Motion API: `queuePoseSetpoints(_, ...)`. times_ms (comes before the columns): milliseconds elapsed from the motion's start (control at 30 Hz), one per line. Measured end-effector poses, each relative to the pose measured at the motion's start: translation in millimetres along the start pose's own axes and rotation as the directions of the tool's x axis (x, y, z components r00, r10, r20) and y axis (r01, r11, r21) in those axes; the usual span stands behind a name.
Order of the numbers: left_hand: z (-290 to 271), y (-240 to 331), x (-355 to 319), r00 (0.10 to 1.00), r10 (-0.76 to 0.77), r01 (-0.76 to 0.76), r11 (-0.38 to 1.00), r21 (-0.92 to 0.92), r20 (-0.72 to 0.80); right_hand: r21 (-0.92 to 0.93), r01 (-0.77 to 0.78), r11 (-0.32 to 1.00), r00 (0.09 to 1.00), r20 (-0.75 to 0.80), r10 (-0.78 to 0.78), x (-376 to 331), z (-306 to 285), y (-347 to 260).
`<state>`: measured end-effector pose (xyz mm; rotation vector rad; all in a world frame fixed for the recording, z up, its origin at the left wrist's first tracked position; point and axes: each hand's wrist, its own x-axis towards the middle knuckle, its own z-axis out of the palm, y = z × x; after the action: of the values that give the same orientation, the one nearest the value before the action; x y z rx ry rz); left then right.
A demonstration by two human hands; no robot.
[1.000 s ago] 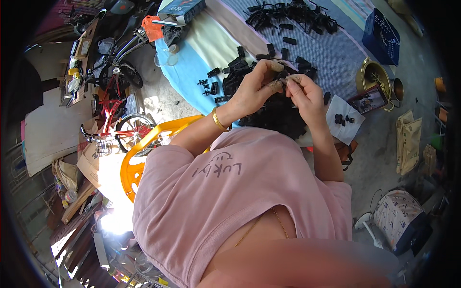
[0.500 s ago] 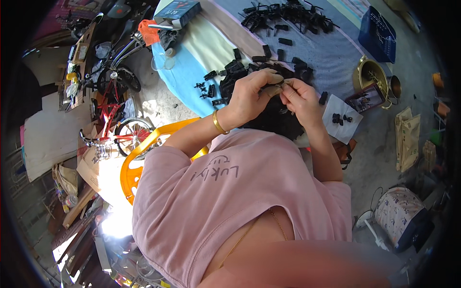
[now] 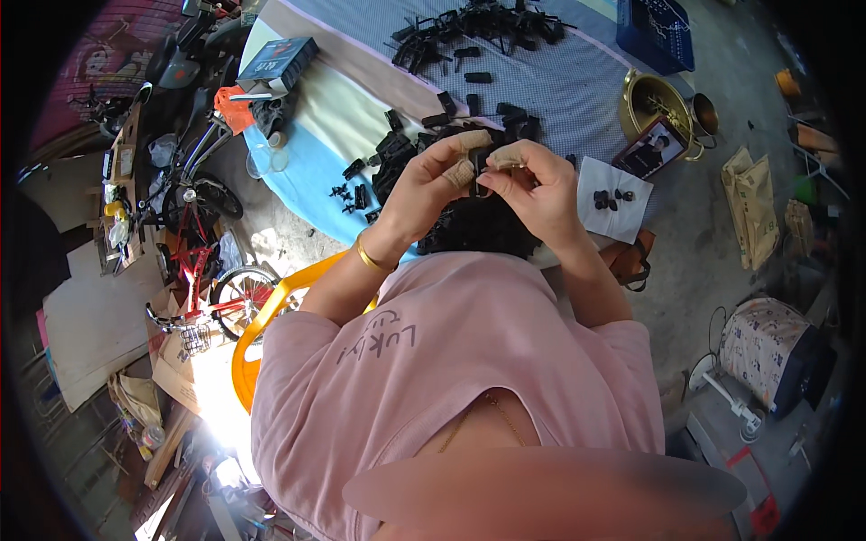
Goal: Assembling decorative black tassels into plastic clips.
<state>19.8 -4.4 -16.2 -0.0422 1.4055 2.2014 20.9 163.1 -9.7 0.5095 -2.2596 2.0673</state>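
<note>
Both hands meet over a dark heap, pinching one small black plastic part (image 3: 478, 169) between them. My left hand (image 3: 428, 185), with a gold bangle on its wrist, grips the part from the left side. From the right, my right hand (image 3: 537, 185) closes thumb and fingers on it. Tan coverings wrap some fingertips on both hands. Below and behind the hands lies a pile of black pieces (image 3: 483, 225), partly hidden by them. Several loose black blocks (image 3: 478, 77) lie beyond the hands on the cloth.
A striped cloth (image 3: 347, 68) covers the table. Across it lies a heap of black clip-like parts (image 3: 487, 32). On the right are a white paper (image 3: 622, 221) with small black pieces, a phone (image 3: 649, 149), a brass pot (image 3: 636, 95) and a blue basket (image 3: 654, 41). A blue box (image 3: 280, 61) stands left.
My head view has shifted, so the table items appear farther left. My hands have turned, and the black part between the fingers shows more clearly. Both hands stay closed together.
</note>
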Motion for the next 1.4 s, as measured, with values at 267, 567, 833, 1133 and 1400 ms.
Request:
queuePoseSetpoints(267, 8, -1, 0, 0.979, 0.197, -0.203, 0.899, 0.387, 0.056, 0.092, -0.209, 0.973, 0.977, 0.068, 0.204, 2, -2, 22)
queuePoseSetpoints(567, 11, -5, 1, 0.967, 0.252, -0.235, 0.935, 0.267, -0.029, 0.180, -0.285, 0.942, 0.956, 0.132, 0.264, -7, -6, 21)
queuePoseSetpoints(833, 14, -11, 0, 0.887, 0.461, -0.381, 0.728, 0.570, 0.004, 0.103, -0.225, 0.969, 0.974, 0.043, 0.221, -11, 3, 20)
queuePoseSetpoints(1133, -7, -18, 2, 0.838, 0.542, -0.299, 0.365, 0.882, 0.060, -0.298, -0.240, 0.924, 0.950, 0.125, 0.288, 36, -24, 76)
queuePoseSetpoints(1400, -13, -28, 17, 0.915, 0.403, -0.120, 0.236, 0.964, 0.016, -0.897, -0.006, 0.442, 0.936, 0.151, 0.319, 93, 3, 204)
